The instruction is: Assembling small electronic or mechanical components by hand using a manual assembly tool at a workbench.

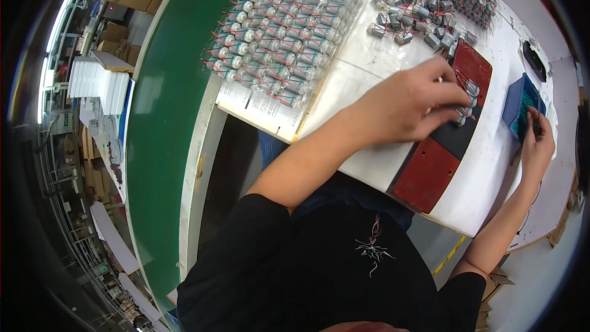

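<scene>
Small motors (472, 88) looked light, stiff, fragile-ended; best gripped mid-body. Left hand (418, 103) curled beside them, right hand (539, 142) at blue tray (512, 106); couldn't tell what fingers held.

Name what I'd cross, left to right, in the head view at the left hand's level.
Stack of white panels → green surface → rows of wired grey cylinders → left hand → blue tray.
</scene>
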The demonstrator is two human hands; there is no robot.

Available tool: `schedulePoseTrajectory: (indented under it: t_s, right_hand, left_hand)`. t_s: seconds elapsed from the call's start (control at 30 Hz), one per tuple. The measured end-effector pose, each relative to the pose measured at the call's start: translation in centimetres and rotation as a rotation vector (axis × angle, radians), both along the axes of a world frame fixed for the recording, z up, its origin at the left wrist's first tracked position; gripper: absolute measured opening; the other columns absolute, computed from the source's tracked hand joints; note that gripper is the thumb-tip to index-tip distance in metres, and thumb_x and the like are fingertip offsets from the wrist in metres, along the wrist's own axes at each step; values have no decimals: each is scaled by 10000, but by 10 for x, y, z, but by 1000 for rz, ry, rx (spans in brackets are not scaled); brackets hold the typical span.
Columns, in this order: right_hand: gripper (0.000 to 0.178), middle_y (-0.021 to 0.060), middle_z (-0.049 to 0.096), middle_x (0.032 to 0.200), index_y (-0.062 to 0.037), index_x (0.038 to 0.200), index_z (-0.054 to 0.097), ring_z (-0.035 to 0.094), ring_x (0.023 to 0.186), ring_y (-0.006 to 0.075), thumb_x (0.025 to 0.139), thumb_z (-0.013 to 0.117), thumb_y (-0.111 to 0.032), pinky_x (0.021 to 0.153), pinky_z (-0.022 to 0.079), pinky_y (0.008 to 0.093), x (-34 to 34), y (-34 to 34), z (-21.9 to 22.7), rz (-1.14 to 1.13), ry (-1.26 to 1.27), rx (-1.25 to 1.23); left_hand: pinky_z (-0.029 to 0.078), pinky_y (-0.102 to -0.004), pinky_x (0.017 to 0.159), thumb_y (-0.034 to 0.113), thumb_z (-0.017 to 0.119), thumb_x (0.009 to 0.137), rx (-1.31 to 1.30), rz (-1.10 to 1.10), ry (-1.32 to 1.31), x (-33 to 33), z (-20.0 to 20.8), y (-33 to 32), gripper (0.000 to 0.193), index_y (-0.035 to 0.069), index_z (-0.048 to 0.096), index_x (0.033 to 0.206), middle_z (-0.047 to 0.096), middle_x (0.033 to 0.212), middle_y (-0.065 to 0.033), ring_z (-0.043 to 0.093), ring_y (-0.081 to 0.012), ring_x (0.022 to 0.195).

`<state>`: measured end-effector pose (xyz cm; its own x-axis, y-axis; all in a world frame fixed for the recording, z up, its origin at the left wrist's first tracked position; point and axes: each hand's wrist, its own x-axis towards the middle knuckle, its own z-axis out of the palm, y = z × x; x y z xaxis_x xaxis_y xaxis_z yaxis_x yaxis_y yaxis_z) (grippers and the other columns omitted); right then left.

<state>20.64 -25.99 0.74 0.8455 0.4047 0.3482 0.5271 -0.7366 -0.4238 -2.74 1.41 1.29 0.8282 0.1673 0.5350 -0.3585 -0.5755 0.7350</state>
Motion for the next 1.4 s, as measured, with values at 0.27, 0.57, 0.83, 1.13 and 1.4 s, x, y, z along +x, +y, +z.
schedulePoseTrajectory:
  t_s: [0.27, 0.57, 0.83, 1.13, 1.4]
  right_hand:
    - [235, 79, 750, 1066, 14, 1180, 722, 679, 994, 120, 1028, 673, -158, 930, 510, 249, 27, -29, -14, 55, 73, 178]
    - [238, 10, 691, 906, 27, 1083, 719, 583, 818, 61, 994, 728, -194, 770, 481, 203, -10, 12, 14, -90, 80, 129]
    - [274, -2, 706, 931, -4, 1163, 738, 580, 811, 52, 983, 742, -209, 757, 468, 189, -4, 3, 9, -46, 82, 239]
    - [253, 28, 752, 958, -19, 1196, 747, 566, 739, 35, 991, 721, -164, 674, 456, 186, -5, -1, 19, 38, 35, 413]
    - [114, 89, 780, 1002, -27, 1061, 737, 417, 525, -3, 973, 713, -96, 471, 337, 196, -87, 35, 37, 395, 618, 688]
  left_hand:
    - [571, -382, 763, 132, 788, 847, 125, -269, 132, -1, -5, -19, 226, 107, 736, 1066, 671, 1006, -63, 693, -291, 896]
    - [529, -363, 622, 366, 816, 823, 265, -50, 240, -5, 13, -19, 268, 174, 736, 992, 638, 891, -30, 678, -232, 778]
    - [522, -305, 593, 321, 895, 727, 377, -205, 170, -2, 16, -22, 335, 188, 787, 1015, 642, 840, -21, 662, -203, 701]
    - [535, -324, 611, 225, 821, 783, 410, -155, 78, 3, -7, -22, 208, 220, 764, 983, 703, 960, 32, 698, -185, 800]
    - [520, -314, 586, 218, 843, 761, 525, -8, 7, 5, 12, -24, 264, 163, 766, 1007, 714, 908, 28, 678, -195, 739]
